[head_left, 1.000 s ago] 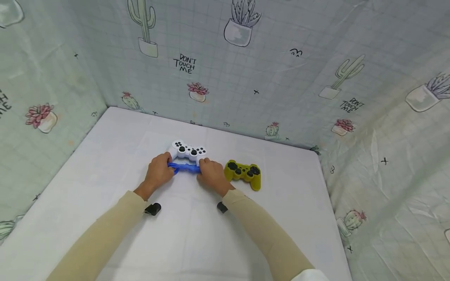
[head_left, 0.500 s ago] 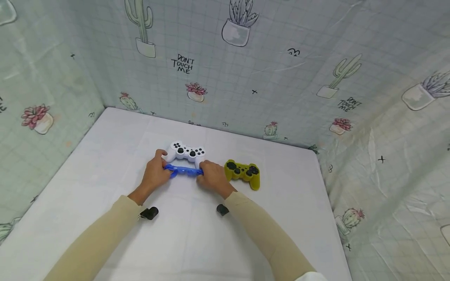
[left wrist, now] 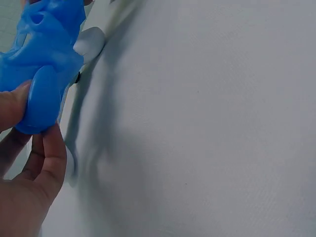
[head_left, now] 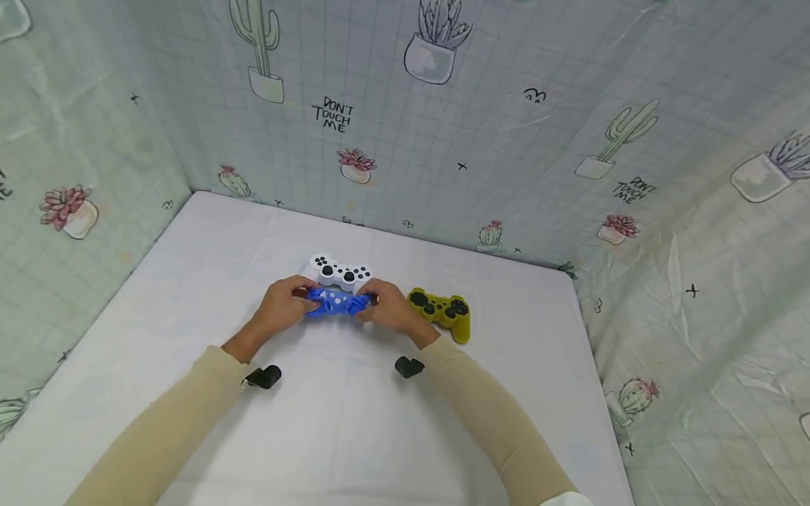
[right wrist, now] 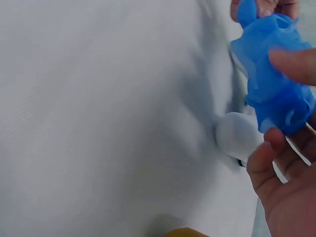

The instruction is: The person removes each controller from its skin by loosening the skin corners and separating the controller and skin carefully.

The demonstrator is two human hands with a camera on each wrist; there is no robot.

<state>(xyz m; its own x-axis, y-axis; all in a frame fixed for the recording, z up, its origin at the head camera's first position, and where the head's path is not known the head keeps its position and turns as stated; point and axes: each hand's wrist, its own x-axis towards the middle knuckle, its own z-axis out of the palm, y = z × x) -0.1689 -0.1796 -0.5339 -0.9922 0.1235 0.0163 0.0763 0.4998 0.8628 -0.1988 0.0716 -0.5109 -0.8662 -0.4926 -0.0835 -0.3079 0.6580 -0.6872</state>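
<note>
Both hands hold a thin, wrinkled blue silicone controller sleeve (head_left: 338, 301) with button holes, just in front of a white game controller (head_left: 344, 267). My left hand (head_left: 280, 307) pinches the sleeve's left grip; in the left wrist view the thumb presses that rounded blue grip (left wrist: 43, 98) against the fingers. At the other end, my right hand (head_left: 387, 307) has its thumb over the crumpled blue sleeve (right wrist: 276, 79) and its fingers beneath. The white controller lies face up, its handles partly hidden behind the sleeve and hands.
A yellow-green game controller (head_left: 446, 310) lies on the white table (head_left: 329, 422), right beside the right hand. Cloth walls (head_left: 405, 119) printed with cacti close off the back and both sides. Black wrist cameras hang under both cuffs.
Stretched into a narrow band earlier, the blue sleeve now shows its broad face with the holes. The left hand drew slightly outward, then came back in; the right wrist has turned. Both controllers stay put.
</note>
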